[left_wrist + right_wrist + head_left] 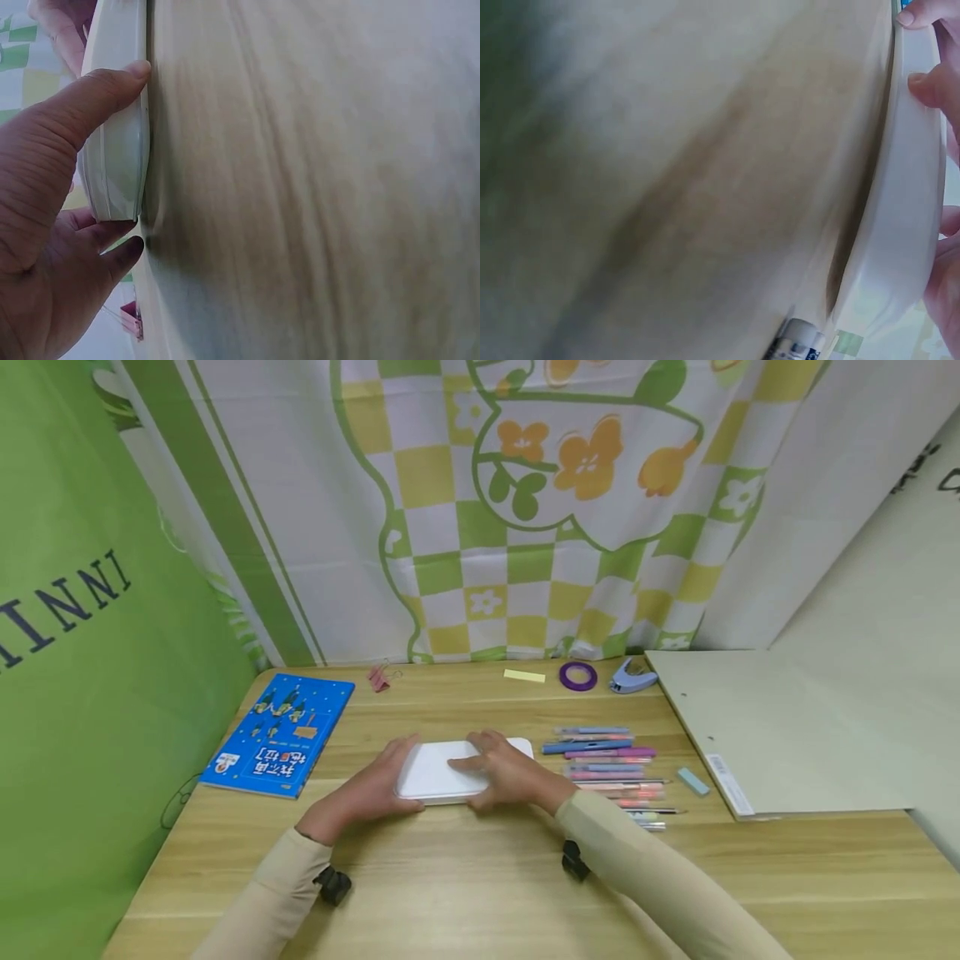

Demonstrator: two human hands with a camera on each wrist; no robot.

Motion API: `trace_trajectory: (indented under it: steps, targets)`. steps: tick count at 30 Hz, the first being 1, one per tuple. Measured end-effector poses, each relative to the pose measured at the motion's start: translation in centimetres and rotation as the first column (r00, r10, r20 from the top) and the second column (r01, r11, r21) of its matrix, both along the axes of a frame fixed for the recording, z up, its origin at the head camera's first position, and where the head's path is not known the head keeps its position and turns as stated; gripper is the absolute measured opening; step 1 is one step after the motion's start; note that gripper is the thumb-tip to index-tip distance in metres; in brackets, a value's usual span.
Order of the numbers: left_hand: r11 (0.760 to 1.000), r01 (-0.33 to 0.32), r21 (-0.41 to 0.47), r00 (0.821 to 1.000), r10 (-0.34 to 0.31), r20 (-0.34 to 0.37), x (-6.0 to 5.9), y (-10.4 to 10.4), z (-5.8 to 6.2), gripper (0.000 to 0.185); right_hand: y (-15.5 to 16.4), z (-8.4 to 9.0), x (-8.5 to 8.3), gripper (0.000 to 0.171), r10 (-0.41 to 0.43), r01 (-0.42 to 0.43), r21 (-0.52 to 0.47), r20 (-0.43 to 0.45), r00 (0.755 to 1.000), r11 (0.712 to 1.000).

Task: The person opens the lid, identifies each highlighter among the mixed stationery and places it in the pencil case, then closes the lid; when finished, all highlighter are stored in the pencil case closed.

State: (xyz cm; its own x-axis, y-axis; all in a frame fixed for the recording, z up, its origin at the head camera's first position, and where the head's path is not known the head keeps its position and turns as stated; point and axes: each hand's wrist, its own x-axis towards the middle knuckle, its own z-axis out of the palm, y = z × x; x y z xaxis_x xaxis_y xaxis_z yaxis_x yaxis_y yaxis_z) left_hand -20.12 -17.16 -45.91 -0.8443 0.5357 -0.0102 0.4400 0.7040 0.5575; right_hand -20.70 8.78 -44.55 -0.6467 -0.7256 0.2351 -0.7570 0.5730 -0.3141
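A flat white case [435, 768] with rounded corners lies on the wooden table, its lid down. At its left end my left hand [375, 785] grips it; in the left wrist view the thumb presses the front side of the case [116, 157] and the fingers curl behind its end. My right hand [513, 772] holds the right part, thumb on the front side, other fingers over the top and far edge. The right wrist view shows the right thumb [934, 88] against the case's side [904, 172]. What is inside cannot be seen.
Several pens and pencils [611, 768] lie in a stack right of the case, beside a light-blue eraser [693, 781]. A blue book [281, 735] is at left. Behind are a pink binder clip [378, 679], yellow strip [524, 676], purple tape roll [577, 676], stapler [632, 677]; a board [787, 735] lies right.
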Motion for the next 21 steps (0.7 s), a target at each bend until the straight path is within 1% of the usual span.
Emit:
trace_trajectory:
  steps: [4,6,9,13,15,19,21]
  targets:
    - [1.000,0.015,-0.007,1.000,-0.015,-0.009,-0.1,-0.2,-0.1,0.103,0.0,0.5,-0.2,0.061,0.015,-0.016,0.022,0.029,0.999,1.000]
    - [1.000,0.026,0.004,0.999,-0.025,-0.022,-0.2,-0.3,-0.1,0.104,0.0,1.1,-0.5,0.058,0.026,-0.027,0.020,0.062,0.998,0.999]
    - [1.000,0.027,0.015,0.999,-0.026,-0.020,-0.3,-0.5,0.0,0.106,0.1,1.9,-1.0,0.053,0.057,-0.058,0.001,0.115,0.992,0.998]
    - [0.999,-0.001,0.050,1.000,0.000,0.030,-0.2,-0.8,0.0,0.113,0.1,2.5,-1.4,0.053,0.105,-0.108,0.010,0.167,0.980,0.994]
    - [0.997,-0.016,0.082,0.999,0.012,0.049,-0.2,-0.8,-0.1,0.116,0.2,2.6,-1.5,0.053,0.121,-0.125,0.010,0.185,0.975,0.992]
    - [0.989,-0.032,0.145,0.998,0.023,0.064,-0.4,-0.8,-0.5,0.121,0.7,2.7,-1.5,0.053,0.120,-0.124,0.004,0.226,0.967,0.992]
    - [0.988,-0.037,0.151,0.997,0.027,0.073,-0.5,-0.8,-0.7,0.123,1.2,2.7,-1.4,0.053,0.108,-0.115,0.015,0.237,0.966,0.993]
